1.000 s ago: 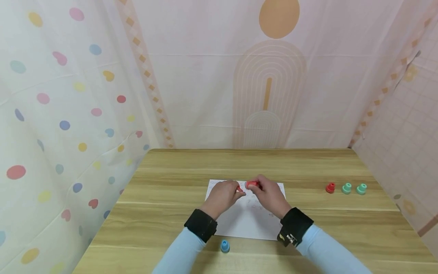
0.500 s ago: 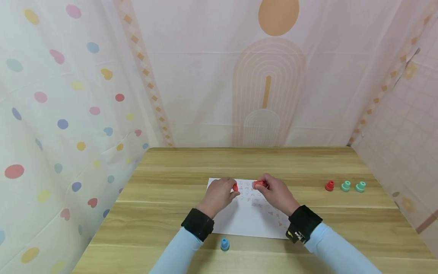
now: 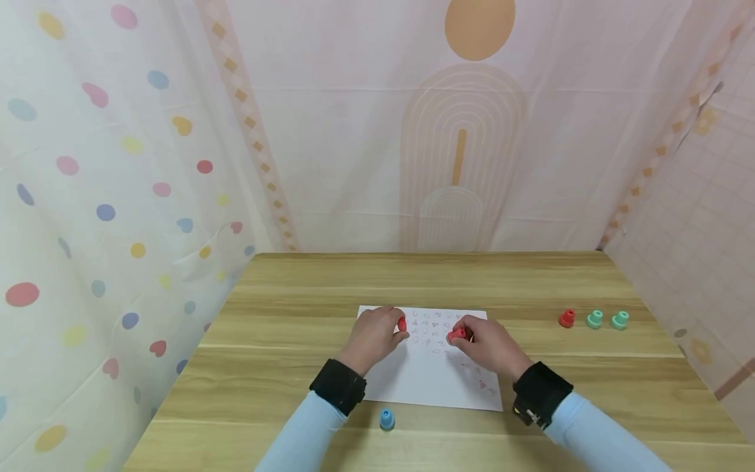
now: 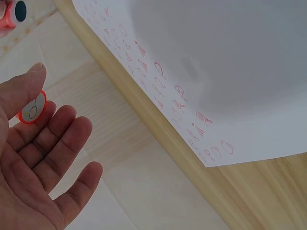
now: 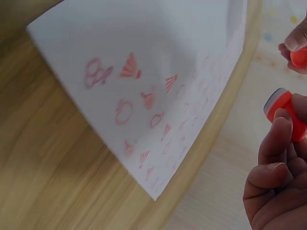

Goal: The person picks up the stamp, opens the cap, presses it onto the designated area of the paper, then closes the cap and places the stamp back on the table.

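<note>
red plastic, or so it looks, makes up the stamp in my right hand: thumb and fingertips are pinched in on its sides, the other fingers curled beneath, and its dark end pokes out past the tips. across from it, my left hand has thumb and forefinger closed on a red-rimmed cap with a racket outline on its round end; the remaining fingers hang loose and apart, holding nothing. both pieces are above the paper, whose red prints lie below my fingers. i'd expect the stamp to be light and stiff, hard to crush but smooth enough to roll in a lazy pinch, so the sides are where to take hold, well back from that dark end, which could smudge my skin. the cap should weigh next to nothing; a soft grip round its rim ought to do. well off to the right of my right fingers stand another red stamp and two green stamps; a blue stamp stands nearer me than either hand's fingers.
</note>
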